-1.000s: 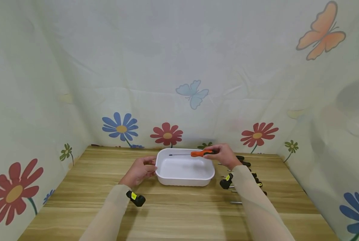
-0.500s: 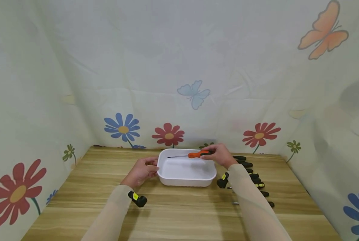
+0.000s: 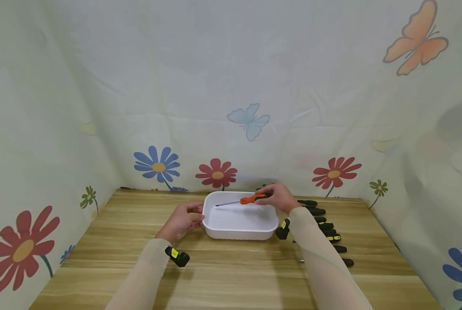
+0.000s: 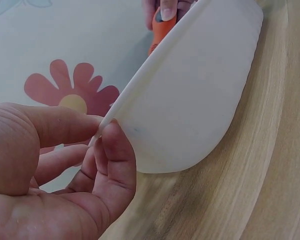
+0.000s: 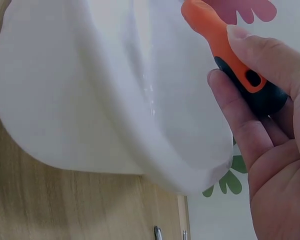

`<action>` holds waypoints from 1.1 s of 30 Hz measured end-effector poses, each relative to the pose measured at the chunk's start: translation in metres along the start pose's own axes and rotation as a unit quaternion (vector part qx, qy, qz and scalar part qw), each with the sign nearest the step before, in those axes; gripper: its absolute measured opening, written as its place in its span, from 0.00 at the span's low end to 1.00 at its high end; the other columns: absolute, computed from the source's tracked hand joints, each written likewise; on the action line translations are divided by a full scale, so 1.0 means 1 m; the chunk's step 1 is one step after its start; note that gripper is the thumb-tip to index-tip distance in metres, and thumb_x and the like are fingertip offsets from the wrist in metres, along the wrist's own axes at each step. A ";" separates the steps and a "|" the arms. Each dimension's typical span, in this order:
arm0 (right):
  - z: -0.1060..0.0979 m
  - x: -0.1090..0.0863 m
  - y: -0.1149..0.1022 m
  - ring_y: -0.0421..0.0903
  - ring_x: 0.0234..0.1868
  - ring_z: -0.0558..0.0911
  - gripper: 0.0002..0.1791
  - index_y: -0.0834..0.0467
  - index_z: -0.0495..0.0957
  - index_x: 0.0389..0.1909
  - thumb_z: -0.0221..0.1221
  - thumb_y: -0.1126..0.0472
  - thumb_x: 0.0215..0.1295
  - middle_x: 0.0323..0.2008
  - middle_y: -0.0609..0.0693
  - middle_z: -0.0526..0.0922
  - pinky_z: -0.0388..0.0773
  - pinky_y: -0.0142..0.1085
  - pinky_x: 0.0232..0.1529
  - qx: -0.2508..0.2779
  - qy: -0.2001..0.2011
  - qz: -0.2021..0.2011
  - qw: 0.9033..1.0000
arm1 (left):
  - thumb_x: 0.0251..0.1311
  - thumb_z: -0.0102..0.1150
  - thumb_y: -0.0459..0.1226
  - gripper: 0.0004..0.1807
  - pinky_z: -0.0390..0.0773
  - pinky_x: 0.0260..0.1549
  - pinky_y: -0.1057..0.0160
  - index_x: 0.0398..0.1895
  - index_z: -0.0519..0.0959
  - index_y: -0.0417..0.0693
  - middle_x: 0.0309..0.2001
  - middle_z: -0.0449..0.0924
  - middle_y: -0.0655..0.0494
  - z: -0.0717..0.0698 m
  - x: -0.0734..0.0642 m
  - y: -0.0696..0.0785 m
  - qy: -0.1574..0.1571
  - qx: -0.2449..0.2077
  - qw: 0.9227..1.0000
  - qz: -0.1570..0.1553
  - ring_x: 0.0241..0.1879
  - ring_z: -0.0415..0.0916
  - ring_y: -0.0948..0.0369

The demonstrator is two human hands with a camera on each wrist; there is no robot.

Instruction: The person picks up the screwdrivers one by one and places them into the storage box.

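Screwdriver [image 3: 247,200] with an orange and black handle: it is held above the floor of the white tray [image 3: 240,235], its shank reaching out to the left of your right hand [image 3: 279,197] and sloping gently down towards the tip. Whether that tip touches the tray is too fine to tell. Your right hand pinches the butt end, thumb on the orange side and fingers against the black part, which seems a choice that leaves the metal free to lie along the tray's length while your knuckles stay clear of the far rim.

Just left of the tip, your left hand [image 3: 182,221] pinches the tray's near-left rim, fingertips on either side of the thin edge. That light grip is probably there to steady the tray, which sits between your hands on the worktop [image 3: 223,275].

To the right of your right hand, partly hidden by your right sleeve [image 3: 325,262], lies a row of black-handled tools [image 3: 326,225], some marked yellow. Their handles point away from the tray, perhaps so that each is easy to grasp from that side. Beyond both hands hangs a flowered cloth [image 3: 177,103].
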State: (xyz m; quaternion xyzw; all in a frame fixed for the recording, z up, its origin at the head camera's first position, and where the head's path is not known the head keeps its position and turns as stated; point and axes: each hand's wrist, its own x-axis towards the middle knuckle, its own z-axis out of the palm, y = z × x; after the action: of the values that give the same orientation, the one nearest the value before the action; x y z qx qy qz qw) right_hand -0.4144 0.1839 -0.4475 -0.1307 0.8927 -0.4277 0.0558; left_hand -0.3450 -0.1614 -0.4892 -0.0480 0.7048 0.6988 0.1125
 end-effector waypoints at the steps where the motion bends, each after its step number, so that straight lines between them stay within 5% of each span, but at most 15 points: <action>1: 0.000 0.001 0.000 0.50 0.45 0.77 0.19 0.51 0.90 0.47 0.78 0.56 0.52 0.44 0.53 0.83 0.80 0.37 0.46 0.000 0.000 0.001 1.000 | 0.64 0.61 0.23 0.30 0.87 0.44 0.60 0.70 0.74 0.44 0.55 0.75 0.39 0.000 0.000 0.000 -0.001 0.001 1.000 0.002 0.42 0.78 0.53; 16: 0.004 0.009 -0.001 0.49 0.43 0.80 0.17 0.53 0.91 0.44 0.78 0.61 0.50 0.44 0.52 0.86 0.83 0.38 0.47 -0.002 -0.010 -0.004 1.000 | 0.64 0.61 0.24 0.29 0.86 0.46 0.60 0.69 0.75 0.45 0.59 0.74 0.37 0.000 0.001 -0.001 0.004 0.001 1.000 -0.007 0.44 0.77 0.52; 33: 0.006 0.018 -0.010 0.46 0.36 0.81 0.16 0.54 0.92 0.40 0.80 0.61 0.47 0.35 0.47 0.90 0.81 0.37 0.44 -0.093 -0.041 -0.015 0.995 | 0.64 0.61 0.24 0.29 0.86 0.47 0.59 0.70 0.75 0.44 0.59 0.74 0.36 0.000 0.001 -0.001 0.001 -0.001 1.000 -0.003 0.44 0.77 0.51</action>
State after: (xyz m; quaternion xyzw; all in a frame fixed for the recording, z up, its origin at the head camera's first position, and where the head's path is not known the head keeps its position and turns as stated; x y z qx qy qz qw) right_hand -0.4291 0.1683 -0.4430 -0.1658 0.9237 -0.3375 0.0733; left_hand -0.3453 -0.1610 -0.4902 -0.0509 0.7038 0.6993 0.1140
